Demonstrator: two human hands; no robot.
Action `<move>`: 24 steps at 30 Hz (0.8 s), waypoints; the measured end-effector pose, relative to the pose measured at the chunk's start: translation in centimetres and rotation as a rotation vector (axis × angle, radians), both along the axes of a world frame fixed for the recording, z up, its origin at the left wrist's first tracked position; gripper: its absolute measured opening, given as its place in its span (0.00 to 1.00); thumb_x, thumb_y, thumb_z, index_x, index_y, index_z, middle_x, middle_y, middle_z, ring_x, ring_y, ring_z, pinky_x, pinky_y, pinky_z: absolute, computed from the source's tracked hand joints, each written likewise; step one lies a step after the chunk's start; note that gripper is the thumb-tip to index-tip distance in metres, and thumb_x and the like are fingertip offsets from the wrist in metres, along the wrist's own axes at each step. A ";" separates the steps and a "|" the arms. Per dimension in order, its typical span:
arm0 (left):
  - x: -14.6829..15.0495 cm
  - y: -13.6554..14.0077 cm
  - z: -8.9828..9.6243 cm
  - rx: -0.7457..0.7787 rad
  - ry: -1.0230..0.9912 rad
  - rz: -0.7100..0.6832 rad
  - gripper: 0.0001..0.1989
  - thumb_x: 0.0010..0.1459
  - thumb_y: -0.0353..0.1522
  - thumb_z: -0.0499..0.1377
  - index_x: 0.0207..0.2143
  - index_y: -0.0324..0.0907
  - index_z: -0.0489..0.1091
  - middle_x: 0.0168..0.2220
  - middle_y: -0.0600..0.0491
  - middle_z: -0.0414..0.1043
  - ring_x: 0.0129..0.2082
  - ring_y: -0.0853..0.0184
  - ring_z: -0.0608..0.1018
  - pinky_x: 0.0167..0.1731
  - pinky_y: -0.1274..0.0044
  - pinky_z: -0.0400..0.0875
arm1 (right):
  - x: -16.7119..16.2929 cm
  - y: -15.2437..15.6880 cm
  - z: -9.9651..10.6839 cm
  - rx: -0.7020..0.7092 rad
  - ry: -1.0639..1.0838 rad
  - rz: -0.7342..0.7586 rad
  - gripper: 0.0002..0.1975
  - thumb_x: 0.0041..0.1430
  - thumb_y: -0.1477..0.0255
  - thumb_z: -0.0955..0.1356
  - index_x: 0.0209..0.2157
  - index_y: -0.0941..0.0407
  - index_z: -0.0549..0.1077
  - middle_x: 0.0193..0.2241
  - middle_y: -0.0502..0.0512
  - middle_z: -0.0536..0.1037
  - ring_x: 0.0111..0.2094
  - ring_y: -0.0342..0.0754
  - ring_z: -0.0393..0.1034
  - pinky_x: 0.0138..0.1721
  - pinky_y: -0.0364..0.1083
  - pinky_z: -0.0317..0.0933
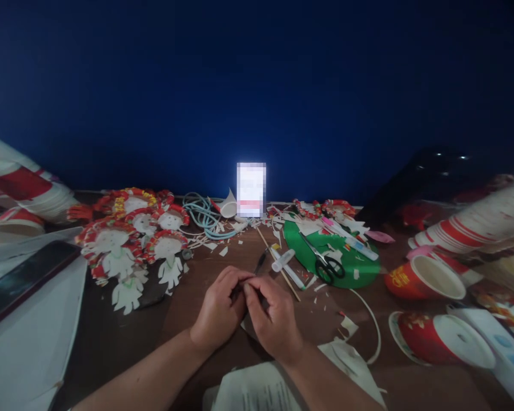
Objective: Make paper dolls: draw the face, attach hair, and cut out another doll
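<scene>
"Was it bright?"
"Dim. The blue backdrop (197, 85) sank toward black, while 1 pixelated screen (251, 190) glared white. Soft shadow lay under the right hand (276, 314)."
"Sharp?"
"No: the left cup stack (25, 185) and right cup stack (475, 225) blurred and stretched near the edges."

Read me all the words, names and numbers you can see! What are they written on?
Nothing can be read for sure.
Upper red cup on the right: yellow marks, too blurred to read.
Printed page at the bottom: lines of print, too blurred.
Bright rectangle at the back: pixelated, unreadable.
White-and-blue box on the right: blue markings, too blurred.
</scene>
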State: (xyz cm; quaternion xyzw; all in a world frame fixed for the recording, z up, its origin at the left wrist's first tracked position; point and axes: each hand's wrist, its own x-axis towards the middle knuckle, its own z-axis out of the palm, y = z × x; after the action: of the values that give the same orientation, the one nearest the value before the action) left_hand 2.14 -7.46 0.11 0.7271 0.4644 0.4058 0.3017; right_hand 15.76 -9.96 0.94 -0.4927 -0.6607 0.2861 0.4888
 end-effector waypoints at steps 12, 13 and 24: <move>-0.2 -0.2 -0.3 0.045 0.029 -0.041 0.16 0.55 0.22 0.53 0.44 0.42 0.71 0.39 0.50 0.73 0.41 0.67 0.75 0.43 0.77 0.70 | -0.3 -0.2 0.2 0.055 -0.006 0.012 0.08 0.65 0.73 0.63 0.35 0.55 0.74 0.32 0.54 0.78 0.36 0.47 0.72 0.40 0.44 0.64; -0.2 -0.1 -0.3 0.056 0.033 -0.042 0.16 0.56 0.22 0.52 0.44 0.41 0.71 0.40 0.49 0.73 0.42 0.67 0.75 0.44 0.76 0.70 | -0.3 -0.1 0.1 0.074 -0.014 0.005 0.08 0.65 0.73 0.63 0.35 0.55 0.74 0.32 0.54 0.78 0.36 0.47 0.72 0.40 0.45 0.64; -2.0 4.0 1.0 0.078 0.319 0.321 0.11 0.60 0.30 0.54 0.42 0.40 0.74 0.43 0.46 0.76 0.45 0.62 0.77 0.49 0.72 0.70 | 0.1 0.8 -0.5 0.137 -0.094 -0.056 0.09 0.64 0.68 0.64 0.33 0.55 0.75 0.30 0.53 0.79 0.33 0.47 0.73 0.37 0.43 0.64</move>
State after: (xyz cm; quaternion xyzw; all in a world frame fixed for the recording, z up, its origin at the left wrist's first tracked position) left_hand 0.13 -3.51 1.15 0.7101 0.5997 0.3461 0.1277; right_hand 15.88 -9.12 0.41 -0.4894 -0.6869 0.2028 0.4976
